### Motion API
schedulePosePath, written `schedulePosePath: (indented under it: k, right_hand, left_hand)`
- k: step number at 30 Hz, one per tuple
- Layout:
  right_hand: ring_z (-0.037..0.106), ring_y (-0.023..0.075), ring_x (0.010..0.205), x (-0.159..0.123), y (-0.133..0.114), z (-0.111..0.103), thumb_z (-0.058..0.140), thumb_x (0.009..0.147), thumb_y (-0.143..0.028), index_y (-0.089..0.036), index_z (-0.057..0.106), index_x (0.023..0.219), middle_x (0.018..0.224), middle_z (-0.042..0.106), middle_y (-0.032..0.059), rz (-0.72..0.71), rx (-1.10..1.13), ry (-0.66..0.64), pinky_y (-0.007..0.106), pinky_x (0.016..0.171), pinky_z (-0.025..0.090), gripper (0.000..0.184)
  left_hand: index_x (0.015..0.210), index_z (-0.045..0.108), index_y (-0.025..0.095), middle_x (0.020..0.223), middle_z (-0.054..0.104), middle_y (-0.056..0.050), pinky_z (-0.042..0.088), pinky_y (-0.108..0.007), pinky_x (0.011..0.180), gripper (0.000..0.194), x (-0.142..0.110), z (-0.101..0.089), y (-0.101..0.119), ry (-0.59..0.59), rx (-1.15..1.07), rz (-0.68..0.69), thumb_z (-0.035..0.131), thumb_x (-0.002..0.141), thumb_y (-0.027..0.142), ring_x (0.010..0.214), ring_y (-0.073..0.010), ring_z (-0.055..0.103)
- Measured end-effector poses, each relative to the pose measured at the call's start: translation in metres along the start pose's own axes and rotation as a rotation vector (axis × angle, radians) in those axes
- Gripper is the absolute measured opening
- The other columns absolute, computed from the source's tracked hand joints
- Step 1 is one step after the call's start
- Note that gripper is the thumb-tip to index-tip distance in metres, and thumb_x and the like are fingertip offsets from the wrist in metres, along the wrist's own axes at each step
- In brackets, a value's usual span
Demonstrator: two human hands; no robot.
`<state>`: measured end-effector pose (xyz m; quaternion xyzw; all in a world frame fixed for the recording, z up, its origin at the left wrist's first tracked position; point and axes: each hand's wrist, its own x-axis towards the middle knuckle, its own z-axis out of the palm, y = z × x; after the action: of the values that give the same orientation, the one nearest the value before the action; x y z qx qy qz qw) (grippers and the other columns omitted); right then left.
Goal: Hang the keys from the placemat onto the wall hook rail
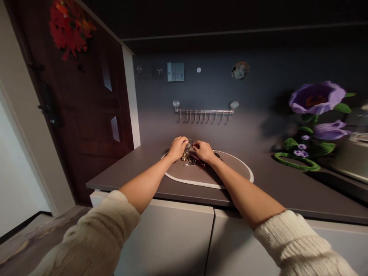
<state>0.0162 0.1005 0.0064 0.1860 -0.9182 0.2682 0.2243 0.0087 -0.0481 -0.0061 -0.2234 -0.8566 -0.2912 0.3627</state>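
One small metal cluster [185,156], possibly keys and charms, sits in front of you between your hands, over the left far part of an oval mat [232,174] with a pale rim. Small pieces, one red [202,166], lie at its right. The mat rests on a dark tabletop [120,174] above white cabinet doors [172,230]. Beyond is a dark wall with a hook rail [204,112]; a dark red door [83,130] stands left, purple flowers [317,97] right.

Your left hand [178,148] has its fingers bent closely around the cluster's upper left side. Your right hand [204,150] has its fingers pinched nearly together at the upper right side of the same cluster; the exact piece between them is too small to tell.

The mat's near rim lies close to the tabletop's near edge. The wall rises just beyond your hands. To your right, the tabletop reaches the flowers, well apart from the mat; to your left, it ends near the door.
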Motion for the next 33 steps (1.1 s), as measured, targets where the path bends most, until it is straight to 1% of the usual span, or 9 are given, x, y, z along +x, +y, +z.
schedulePosePath:
  k: [5,8,13,16,21,27,33]
  right_hand:
    - [0.056,0.0147,0.078,0.0008,-0.0006,0.0006,0.049,0.077,-0.021,-0.017,0.063,0.083,0.085,0.065,0.0059,0.030,0.203,0.033,0.025,0.076,0.039,0.016]
    - [0.055,0.0131,0.074,0.0025,0.0016,0.0027,0.049,0.076,-0.024,-0.017,0.062,0.080,0.082,0.065,0.0035,0.018,0.318,0.060,0.025,0.073,0.040,0.015]
    - [0.054,0.0117,0.071,0.0040,0.0030,0.0044,0.051,0.073,-0.027,-0.017,0.061,0.079,0.078,0.063,0.0021,-0.004,0.431,0.077,0.024,0.072,0.040,0.015]
    - [0.053,0.0111,0.068,0.0038,0.0019,0.0040,0.053,0.072,-0.030,-0.017,0.061,0.077,0.077,0.063,0.0019,-0.013,0.497,0.094,0.023,0.070,0.040,0.017]
    - [0.053,0.0109,0.066,0.0032,-0.0001,0.0041,0.054,0.070,-0.036,-0.015,0.060,0.077,0.075,0.062,0.0021,-0.035,0.586,0.097,0.024,0.067,0.041,0.023]
    - [0.053,0.0117,0.064,0.0041,0.0024,0.0071,0.053,0.070,-0.038,-0.015,0.060,0.077,0.072,0.062,0.0024,-0.051,0.583,0.100,0.025,0.065,0.042,0.025]
    - [0.054,0.0125,0.065,0.0052,0.0010,0.0080,0.053,0.070,-0.041,-0.015,0.060,0.077,0.071,0.061,0.0024,-0.042,0.658,0.112,0.026,0.066,0.043,0.028]
  left_hand:
    - [0.076,0.054,0.016,0.078,0.060,-0.003,0.040,-0.025,0.073,0.014,0.0010,0.0004,0.0033,0.066,-0.220,-0.099,0.041,0.081,0.019,0.075,-0.0131,0.052]
    - [0.073,0.053,0.015,0.075,0.059,-0.002,0.040,-0.024,0.072,0.012,0.0007,0.0000,0.0068,0.082,-0.347,-0.170,0.042,0.079,0.017,0.072,-0.0120,0.052]
    - [0.075,0.052,0.016,0.073,0.057,-0.001,0.040,-0.023,0.068,0.010,0.0010,0.0016,0.0071,0.095,-0.502,-0.274,0.043,0.079,0.020,0.069,-0.0112,0.052]
    - [0.076,0.051,0.016,0.071,0.055,0.000,0.039,-0.022,0.065,0.010,0.0016,0.0051,0.0033,0.095,-0.572,-0.287,0.043,0.079,0.022,0.066,-0.0103,0.051]
    - [0.075,0.050,0.015,0.068,0.053,0.001,0.038,-0.021,0.063,0.010,0.0021,0.0061,0.0041,0.117,-0.601,-0.281,0.043,0.080,0.021,0.065,-0.0096,0.049]
    - [0.073,0.051,0.015,0.068,0.055,0.001,0.040,-0.022,0.066,0.008,0.0023,0.0059,0.0096,0.122,-0.672,-0.288,0.046,0.078,0.018,0.066,-0.0098,0.051]
    - [0.074,0.052,0.015,0.071,0.056,0.000,0.041,-0.022,0.068,0.009,0.0027,0.0066,0.0083,0.132,-0.687,-0.285,0.044,0.078,0.018,0.068,-0.0097,0.052]
